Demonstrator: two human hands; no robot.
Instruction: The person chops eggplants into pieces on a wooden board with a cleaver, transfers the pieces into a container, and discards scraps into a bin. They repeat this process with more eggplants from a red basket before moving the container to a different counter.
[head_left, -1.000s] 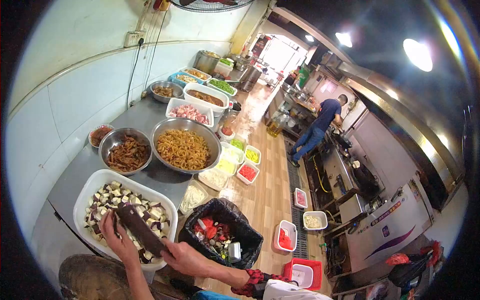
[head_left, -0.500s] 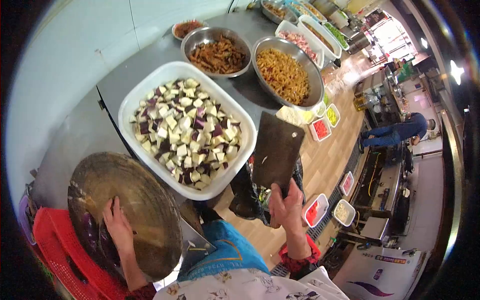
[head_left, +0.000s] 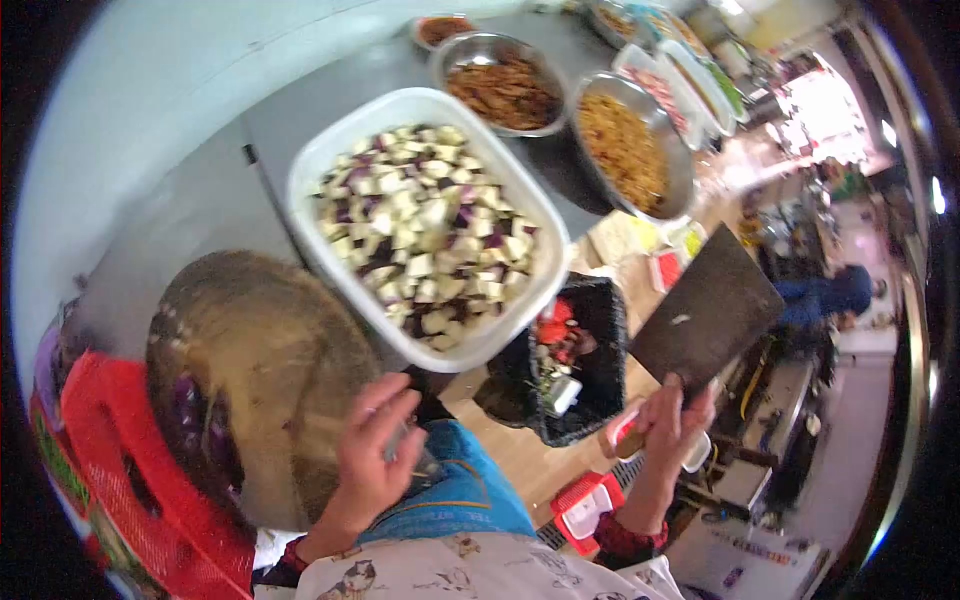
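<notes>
A cleaver [head_left: 708,305] with a broad dark blade is in my right hand [head_left: 676,425], fingers wrapped round its handle, out to the right. Slightly smeared by motion, my left hand [head_left: 375,445] hovers by the near right edge of the round wooden chopping block [head_left: 300,370], its fingers apart and holding nothing I can see. Whole purple eggplants [head_left: 215,430] lie on the block's left part. Diced eggplant [head_left: 430,225] fills a white tub [head_left: 305,190] beyond the block.
Below the tub stands a black-lined bin [head_left: 610,330] with scraps inside. Steel bowls of brown strips [head_left: 505,90] and yellowish food [head_left: 625,155] sit on the counter. A red plastic basket [head_left: 125,450] is at left. Another person [head_left: 835,293] stands farther off at right.
My left hand has come off the middle of the chopping block and moved right to its edge. The cleaver has swung right, away from the tub, and the view has shifted, uncovering the bin.
</notes>
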